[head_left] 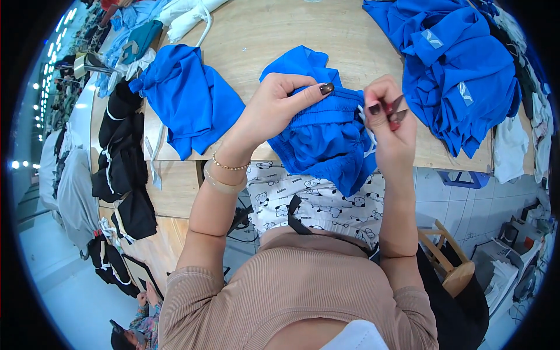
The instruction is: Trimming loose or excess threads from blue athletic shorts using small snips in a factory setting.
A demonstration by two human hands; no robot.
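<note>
A blue elastic-waisted garment (318, 140), likely shorts, hangs over the table's front edge toward my lap. My left hand (286, 105) is closed on its gathered waistband, thumb on top. At the waistband's right end, my right hand (392, 119) is curled shut around what looks like small thread snips (400, 106), their pointed ends showing between the fingers. A white drawstring (370, 140) hangs from the waistband beside my right fingers; whether they also pinch it is hard to see.
Another blue piece (195, 102) lies to the left on the wooden table (245, 58). A big pile of blue garments (458, 76) covers the right side. Black tied bundles (119, 146) line the left edge. A wooden stool (452, 262) stands at lower right. Another person (143, 321) sits at lower left.
</note>
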